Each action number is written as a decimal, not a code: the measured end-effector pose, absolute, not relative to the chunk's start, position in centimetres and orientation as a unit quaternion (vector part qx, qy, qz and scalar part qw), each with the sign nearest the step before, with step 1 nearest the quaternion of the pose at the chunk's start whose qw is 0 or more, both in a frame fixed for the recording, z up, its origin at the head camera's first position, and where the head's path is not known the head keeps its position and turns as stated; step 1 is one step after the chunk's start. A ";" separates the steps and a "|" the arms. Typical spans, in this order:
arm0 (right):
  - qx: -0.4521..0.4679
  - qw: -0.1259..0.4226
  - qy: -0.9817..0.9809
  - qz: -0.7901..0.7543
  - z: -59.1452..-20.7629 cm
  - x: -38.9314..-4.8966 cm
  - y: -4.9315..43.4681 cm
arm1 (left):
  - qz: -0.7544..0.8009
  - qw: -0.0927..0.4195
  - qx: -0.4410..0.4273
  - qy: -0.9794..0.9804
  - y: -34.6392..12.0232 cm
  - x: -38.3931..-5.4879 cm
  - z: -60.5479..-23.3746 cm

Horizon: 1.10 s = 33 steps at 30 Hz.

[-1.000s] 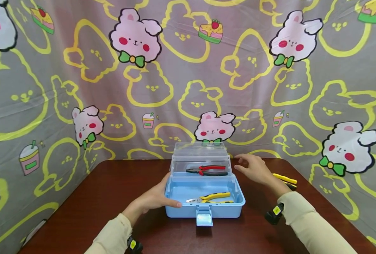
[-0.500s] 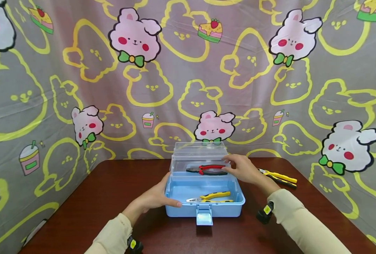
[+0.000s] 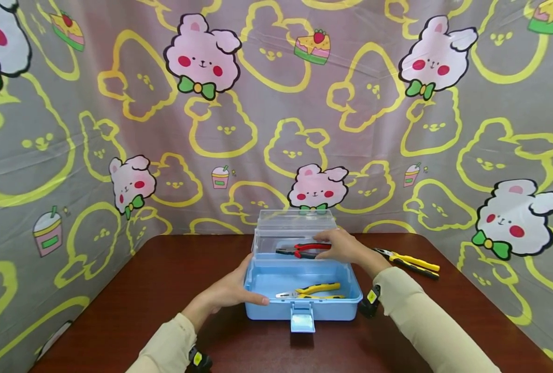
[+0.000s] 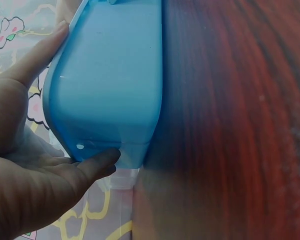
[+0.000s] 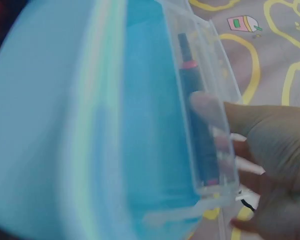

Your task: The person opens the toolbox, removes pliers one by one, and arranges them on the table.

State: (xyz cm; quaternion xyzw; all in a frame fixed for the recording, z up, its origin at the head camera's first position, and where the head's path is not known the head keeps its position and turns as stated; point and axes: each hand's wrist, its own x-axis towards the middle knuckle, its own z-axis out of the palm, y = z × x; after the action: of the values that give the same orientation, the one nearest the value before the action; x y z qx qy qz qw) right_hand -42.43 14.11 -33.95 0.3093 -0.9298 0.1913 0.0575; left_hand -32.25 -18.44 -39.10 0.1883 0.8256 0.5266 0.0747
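A light blue toolbox (image 3: 304,309) stands on the table, its clear lid raised and front latch hanging down. My left hand (image 3: 229,290) holds its left side, thumb at the front rim, fingers round the rear corner in the left wrist view. Behind the main compartment, red-and-black pliers (image 3: 299,253) lie in a clear tray (image 5: 202,190). Over their handles is my right hand (image 3: 343,247), fingers slightly bent and spread. In the right wrist view its thumb (image 5: 206,104) overlaps the pliers; firm contact cannot be told. Yellow-handled pliers (image 3: 320,288) lie in the main compartment.
Another pair of yellow-and-black pliers (image 3: 411,262) lies on the dark wooden table (image 3: 173,274), right of the toolbox. A patterned curtain (image 3: 276,103) stands close behind the table and along both sides.
My right hand has moved left from beside the toolbox to over the red-and-black pliers. The pliers on the table have come into fuller view. My left hand stays on the toolbox.
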 end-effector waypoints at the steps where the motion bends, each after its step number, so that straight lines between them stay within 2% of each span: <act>1: 0.311 0.044 -0.932 0.183 -33.9 -42.6 13.9 | 0.527 0.074 0.187 0.826 -18.4 -32.2 -39.1; 4: 0.314 0.014 -0.936 0.159 -33.6 -43.1 13.4 | 0.528 0.074 0.185 0.825 -18.4 -32.1 -39.1; 8: 0.322 0.001 -0.937 0.139 -33.2 -43.3 13.2 | 0.528 0.074 0.192 0.824 -18.4 -32.2 -39.1; 20: 0.330 0.010 -0.919 0.217 -34.5 -43.6 13.9 | 0.525 0.075 0.189 0.826 -18.4 -32.1 -39.0; 26: 0.307 0.039 -0.910 0.277 -34.8 -43.7 14.1 | 0.524 0.073 0.186 0.828 -18.3 -32.1 -38.8; 33: 0.251 0.033 -0.912 0.322 -34.6 -43.4 14.2 | 0.528 0.074 0.187 0.825 -18.5 -32.1 -38.8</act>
State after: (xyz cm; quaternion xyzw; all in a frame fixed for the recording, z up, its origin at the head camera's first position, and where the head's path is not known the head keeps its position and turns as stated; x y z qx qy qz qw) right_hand -43.35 14.24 -34.58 0.2512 -0.9122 0.3222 0.0330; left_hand -32.14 -18.48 -38.84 0.1874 0.8251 0.5277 0.0743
